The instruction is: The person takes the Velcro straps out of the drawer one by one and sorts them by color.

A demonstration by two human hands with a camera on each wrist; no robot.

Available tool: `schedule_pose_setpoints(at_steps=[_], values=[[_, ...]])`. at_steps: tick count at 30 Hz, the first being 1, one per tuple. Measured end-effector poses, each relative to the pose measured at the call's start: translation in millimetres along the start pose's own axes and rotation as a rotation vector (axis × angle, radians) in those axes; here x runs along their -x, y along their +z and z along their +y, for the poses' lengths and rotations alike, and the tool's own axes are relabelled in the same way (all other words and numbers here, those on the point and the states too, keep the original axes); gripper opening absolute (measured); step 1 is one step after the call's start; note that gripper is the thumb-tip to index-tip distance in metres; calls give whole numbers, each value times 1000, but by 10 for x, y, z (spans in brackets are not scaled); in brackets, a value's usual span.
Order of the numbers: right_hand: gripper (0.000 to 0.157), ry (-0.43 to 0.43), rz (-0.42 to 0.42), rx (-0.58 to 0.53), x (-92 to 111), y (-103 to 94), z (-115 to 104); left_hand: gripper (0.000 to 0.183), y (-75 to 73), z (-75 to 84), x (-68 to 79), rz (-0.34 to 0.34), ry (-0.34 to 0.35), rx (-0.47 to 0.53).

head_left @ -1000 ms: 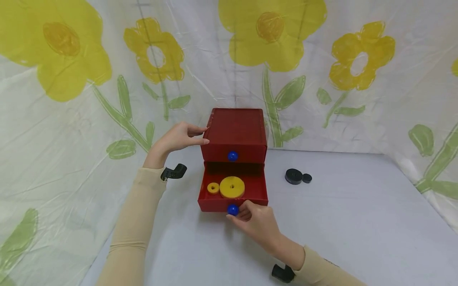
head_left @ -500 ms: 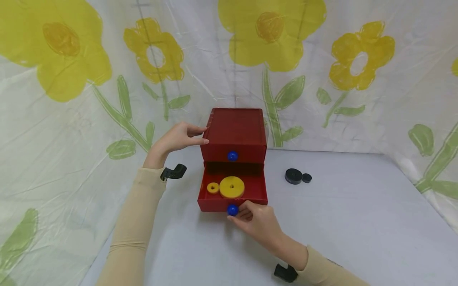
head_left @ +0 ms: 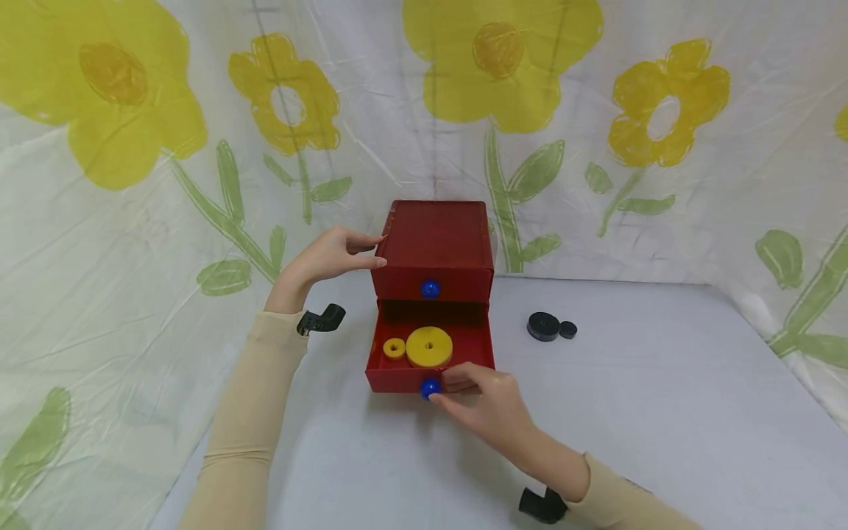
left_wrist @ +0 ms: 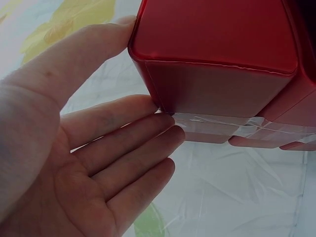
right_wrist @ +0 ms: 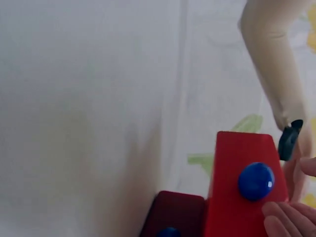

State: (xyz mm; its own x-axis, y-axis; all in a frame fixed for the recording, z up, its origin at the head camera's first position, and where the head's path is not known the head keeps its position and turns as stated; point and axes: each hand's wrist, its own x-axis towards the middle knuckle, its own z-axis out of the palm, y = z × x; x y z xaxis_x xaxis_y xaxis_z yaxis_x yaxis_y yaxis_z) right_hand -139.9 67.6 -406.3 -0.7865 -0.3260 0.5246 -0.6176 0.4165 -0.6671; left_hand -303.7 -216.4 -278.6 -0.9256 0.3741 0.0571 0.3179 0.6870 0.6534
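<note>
A red two-drawer box (head_left: 436,234) stands on the table, its lower drawer (head_left: 473,346) pulled out and its upper drawer (head_left: 397,283) closed. Inside the lower drawer lie a large yellow disc (head_left: 429,347) and a small yellow ring (head_left: 394,348). My left hand (head_left: 330,254) touches the box's left side with thumb and fingertips, its fingers nearly straight in the left wrist view. My right hand (head_left: 493,408) is at the lower drawer's blue knob (head_left: 430,389). In the right wrist view its fingertips (right_wrist: 276,215) lie beside that knob, and the thumb stands apart from it.
Right of the box, a larger black disc (head_left: 543,326) and a smaller black disc (head_left: 567,330) lie on the pale table (head_left: 662,397). A flower-printed sheet (head_left: 371,73) hangs close behind the box.
My right hand has loosened around the knob, and its wrist has shifted slightly right. The drawer and the left hand stay where they were.
</note>
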Motion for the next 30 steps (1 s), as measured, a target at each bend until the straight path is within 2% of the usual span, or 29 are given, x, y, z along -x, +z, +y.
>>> schedule_pose_setpoints(at_steps=[8,13,24,30], values=[[35,-28,-82,-78,-134,-202,-39,67,1,-25,-10,3,-7,-3],[34,39,-168,-111,-257,-311,-49,66,-1,-32,-13,0,5,-3],[33,37,-284,-82,-556,-422,52,66,-2,-21,-2,-3,25,-3],[35,51,-313,-65,-683,-420,114,65,-5,-16,2,0,24,-7]])
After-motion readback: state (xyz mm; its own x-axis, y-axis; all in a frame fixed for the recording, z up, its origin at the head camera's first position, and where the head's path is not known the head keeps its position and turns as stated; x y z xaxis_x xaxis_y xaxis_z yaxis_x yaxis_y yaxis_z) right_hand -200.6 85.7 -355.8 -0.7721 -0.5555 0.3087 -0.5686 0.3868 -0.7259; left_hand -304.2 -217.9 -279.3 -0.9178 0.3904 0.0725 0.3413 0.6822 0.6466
